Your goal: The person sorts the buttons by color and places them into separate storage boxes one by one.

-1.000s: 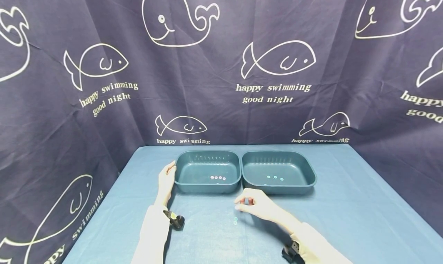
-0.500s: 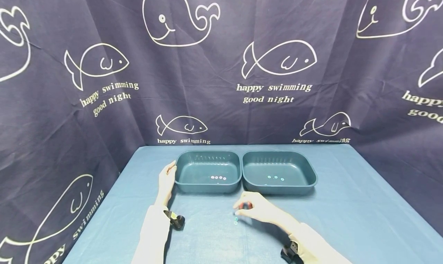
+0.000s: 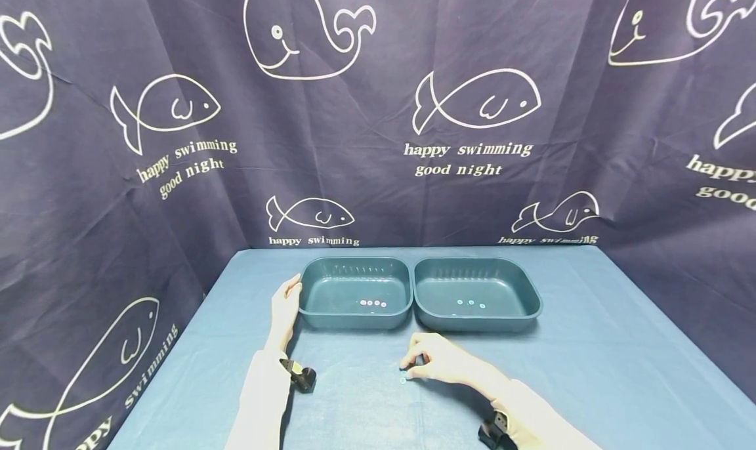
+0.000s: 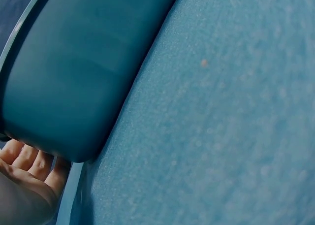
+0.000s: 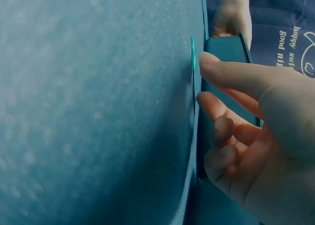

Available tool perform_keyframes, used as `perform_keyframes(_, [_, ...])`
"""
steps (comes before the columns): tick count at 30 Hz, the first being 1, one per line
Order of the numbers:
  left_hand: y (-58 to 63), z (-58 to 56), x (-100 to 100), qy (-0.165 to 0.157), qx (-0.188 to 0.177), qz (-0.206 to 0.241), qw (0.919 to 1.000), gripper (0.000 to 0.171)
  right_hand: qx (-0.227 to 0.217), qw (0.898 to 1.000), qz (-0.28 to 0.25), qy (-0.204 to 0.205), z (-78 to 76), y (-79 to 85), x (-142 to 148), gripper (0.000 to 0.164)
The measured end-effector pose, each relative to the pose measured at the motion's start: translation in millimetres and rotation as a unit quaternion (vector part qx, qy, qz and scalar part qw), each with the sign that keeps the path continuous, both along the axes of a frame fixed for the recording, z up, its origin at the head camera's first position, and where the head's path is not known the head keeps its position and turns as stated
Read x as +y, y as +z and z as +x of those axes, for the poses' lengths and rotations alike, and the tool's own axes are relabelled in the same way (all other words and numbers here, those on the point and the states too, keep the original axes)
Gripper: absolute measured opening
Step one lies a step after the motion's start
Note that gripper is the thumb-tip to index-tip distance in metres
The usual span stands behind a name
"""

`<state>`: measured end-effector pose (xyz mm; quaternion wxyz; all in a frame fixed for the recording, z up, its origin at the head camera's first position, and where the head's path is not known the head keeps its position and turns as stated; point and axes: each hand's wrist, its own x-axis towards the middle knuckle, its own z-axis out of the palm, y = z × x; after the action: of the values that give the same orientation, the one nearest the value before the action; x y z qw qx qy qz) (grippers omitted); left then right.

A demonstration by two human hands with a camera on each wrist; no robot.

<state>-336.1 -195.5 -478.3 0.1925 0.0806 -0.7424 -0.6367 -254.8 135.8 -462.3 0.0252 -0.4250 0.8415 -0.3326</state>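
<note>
My left hand (image 3: 285, 309) rests its fingers against the left end of the left dark teal tray (image 3: 354, 321). In the left wrist view, the fingers (image 4: 42, 165) touch that tray's outer wall. My right hand (image 3: 440, 359) is low over the table in front of the trays, thumb and forefinger spread around a small green button. One pale green button (image 3: 403, 380) lies just below the thumb. The right wrist view shows a green button (image 5: 193, 55) edge-on beside a fingertip, with a gap between thumb and forefinger. Nothing is visibly pinched.
Several pale pink buttons (image 3: 369, 303) lie in a row inside the left tray. Three green buttons (image 3: 471, 302) are inside the right tray (image 3: 478, 322), which stands against the left one. A blue cloth (image 3: 354, 397) covers the table; a patterned curtain (image 3: 378, 174) hangs behind.
My right hand has moved down and slightly towards me, reaching the green buttons on the table; its fingers now cover part of them. My left hand stays at the left tray.
</note>
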Motion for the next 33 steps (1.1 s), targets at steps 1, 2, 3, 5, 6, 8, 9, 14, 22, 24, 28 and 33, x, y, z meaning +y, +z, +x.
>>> perform_keyframes(1, [0.2,0.1,0.0,0.0,0.0,0.001,1.0,0.036,0.0,1.0,0.005,0.001,-0.2,0.0,-0.1,0.013])
perform_keyframes(2, [0.4,0.3,0.1,0.0,-0.001,0.001,1.0,0.036,0.001,1.0,0.009,0.001,-0.3,0.0,-0.1,0.014])
perform_keyframes(3, [0.6,0.2,0.0,0.0,-0.001,-0.001,1.0,0.037,0.002,1.0,0.012,0.002,-0.4,0.1,-0.1,0.014])
perform_keyframes(5, [0.8,0.5,0.1,-0.002,-0.004,0.002,1.0,0.037,0.004,1.0,0.015,0.003,-0.1,0.0,0.1,0.015])
perform_keyframes(6, [0.8,0.5,0.1,-0.002,-0.005,0.004,1.0,0.037,0.004,1.0,0.016,0.004,0.0,-0.1,0.2,0.015])
perform_keyframes(8, [0.5,0.5,-0.1,-0.004,-0.006,0.005,1.0,0.037,0.006,1.0,0.016,0.005,0.2,-0.4,0.2,0.015])
perform_keyframes(9, [0.2,0.2,-0.2,-0.004,-0.006,0.005,1.0,0.037,0.006,1.0,0.016,0.006,0.2,-0.4,0.2,0.014])
perform_keyframes(14, [-0.3,0.2,0.0,-0.004,-0.007,0.007,0.9999,0.037,0.006,1.0,0.02,0.009,0.2,0.3,-0.3,0.014])
perform_keyframes(22, [1.4,1.0,-0.1,-0.005,-0.006,0.002,1.0,0.037,0.003,1.0,0.013,0.008,1.7,4.2,-1.1,0.017])
perform_keyframes(24, [1.2,0.9,-0.3,-0.004,-0.005,-0.001,1.0,0.038,0.004,1.0,0.013,0.005,2.7,5.4,-1.6,0.016])
perform_keyframes(28, [0.0,0.1,-1.0,-0.005,-0.003,-0.003,1.0,0.038,0.008,1.0,0.019,-0.001,4.7,7.6,-2.9,0.015])
perform_keyframes(33, [-0.8,0.0,-1.3,-0.003,-0.004,-0.003,1.0,0.037,0.032,0.999,0.035,-0.002,5.2,9.5,-4.0,0.014])
